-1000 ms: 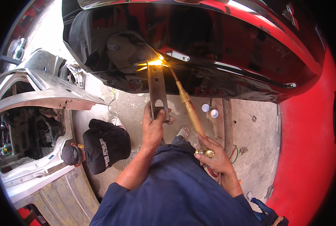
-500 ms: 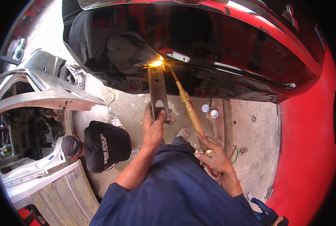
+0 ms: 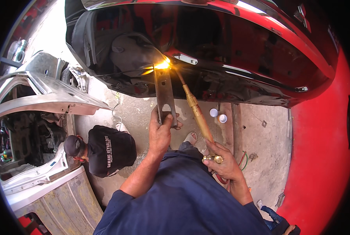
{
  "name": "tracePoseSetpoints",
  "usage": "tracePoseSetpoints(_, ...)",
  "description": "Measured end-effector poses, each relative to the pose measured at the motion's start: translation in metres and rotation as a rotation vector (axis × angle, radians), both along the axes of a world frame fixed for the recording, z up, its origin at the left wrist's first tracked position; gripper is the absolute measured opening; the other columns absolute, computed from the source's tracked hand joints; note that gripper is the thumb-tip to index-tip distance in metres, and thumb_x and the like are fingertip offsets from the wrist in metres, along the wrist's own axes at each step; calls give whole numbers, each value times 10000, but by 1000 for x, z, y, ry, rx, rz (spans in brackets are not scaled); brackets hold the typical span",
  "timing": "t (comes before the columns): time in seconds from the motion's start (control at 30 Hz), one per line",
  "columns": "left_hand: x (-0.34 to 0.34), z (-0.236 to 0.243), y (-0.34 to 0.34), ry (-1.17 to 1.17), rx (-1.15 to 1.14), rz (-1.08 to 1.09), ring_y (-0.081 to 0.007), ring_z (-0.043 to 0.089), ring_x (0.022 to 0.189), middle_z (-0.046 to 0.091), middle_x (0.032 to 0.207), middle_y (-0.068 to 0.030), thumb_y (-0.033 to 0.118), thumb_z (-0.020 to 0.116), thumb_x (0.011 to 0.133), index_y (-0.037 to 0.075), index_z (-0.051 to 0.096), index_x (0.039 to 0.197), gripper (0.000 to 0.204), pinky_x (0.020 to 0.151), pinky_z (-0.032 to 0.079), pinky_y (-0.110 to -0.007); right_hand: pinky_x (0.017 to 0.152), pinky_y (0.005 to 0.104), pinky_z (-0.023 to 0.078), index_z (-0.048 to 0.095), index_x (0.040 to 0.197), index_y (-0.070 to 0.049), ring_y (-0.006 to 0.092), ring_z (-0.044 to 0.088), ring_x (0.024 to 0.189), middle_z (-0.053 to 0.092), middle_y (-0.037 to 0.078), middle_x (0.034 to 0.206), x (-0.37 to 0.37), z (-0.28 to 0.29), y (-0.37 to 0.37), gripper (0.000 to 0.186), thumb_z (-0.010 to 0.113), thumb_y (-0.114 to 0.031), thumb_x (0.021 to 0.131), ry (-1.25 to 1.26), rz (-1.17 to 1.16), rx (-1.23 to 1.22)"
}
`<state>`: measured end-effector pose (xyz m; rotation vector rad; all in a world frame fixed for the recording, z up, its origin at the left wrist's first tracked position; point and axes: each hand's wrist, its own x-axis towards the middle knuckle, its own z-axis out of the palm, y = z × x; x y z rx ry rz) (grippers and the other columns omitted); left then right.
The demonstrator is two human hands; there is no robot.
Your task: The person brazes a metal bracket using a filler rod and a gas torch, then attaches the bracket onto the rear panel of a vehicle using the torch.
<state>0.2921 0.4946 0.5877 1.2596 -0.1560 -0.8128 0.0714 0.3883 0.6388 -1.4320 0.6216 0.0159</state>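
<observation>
My left hand [image 3: 161, 131] is closed around the lower end of a flat metal bracket [image 3: 165, 92] with a small hole near its top and a larger cutout lower down. In my right hand [image 3: 224, 162] is a brass gas torch [image 3: 198, 115], gripped near its valve knobs. The torch tip points up at the bracket's top end, where a bright yellow flame [image 3: 163, 64] burns and spreads sideways. Behind the flame is a glossy black car panel [image 3: 206, 39]. Glare hides where the tip and the bracket's upper edge meet.
To my left a person in a black shirt [image 3: 112, 150] crouches beside a stripped car body [image 3: 45, 103]. Two small white containers [image 3: 222, 118] stand on the concrete floor [image 3: 261, 149]. A red car panel [image 3: 320, 156] runs along the right. A hose [image 3: 222, 179] hangs below the torch.
The flame has grown brighter and spreads farther left across the bracket's top. The crouching person's head and body have shifted slightly. My hands hold nearly the same places.
</observation>
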Motion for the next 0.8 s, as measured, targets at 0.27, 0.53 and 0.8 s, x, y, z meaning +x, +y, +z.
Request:
tracePoseSetpoints(0.27, 1, 1, 0, -18, 14, -2, -233, 692, 820, 625, 1098, -203, 61, 480, 1027, -18, 378, 1361, 358, 739, 549, -357, 577, 242, 529, 445, 1509, -54, 106, 612, 703, 578, 84, 1140, -15, -4, -9, 714, 751, -42, 865, -11, 23, 173)
tracePoseSetpoints(0.53, 0, 0, -1, -15, 5, 16, -238, 695, 810, 629, 1094, -208, 55, 480, 1026, -26, 382, 1361, 359, 737, 553, -362, 566, 245, 522, 443, 1524, -121, 109, 603, 684, 592, 76, 1108, -8, -6, -10, 733, 760, -60, 866, -37, 35, 201)
tracePoseSetpoints(0.8, 0, 1, 1, -20, 7, 4, -236, 696, 811, 635, 1081, -198, 57, 486, 1023, -24, 385, 1375, 375, 735, 549, -359, 551, 234, 517, 448, 1524, -151, 102, 591, 662, 586, 68, 1085, -1, -10, -10, 705, 736, -51, 889, -44, 31, 177)
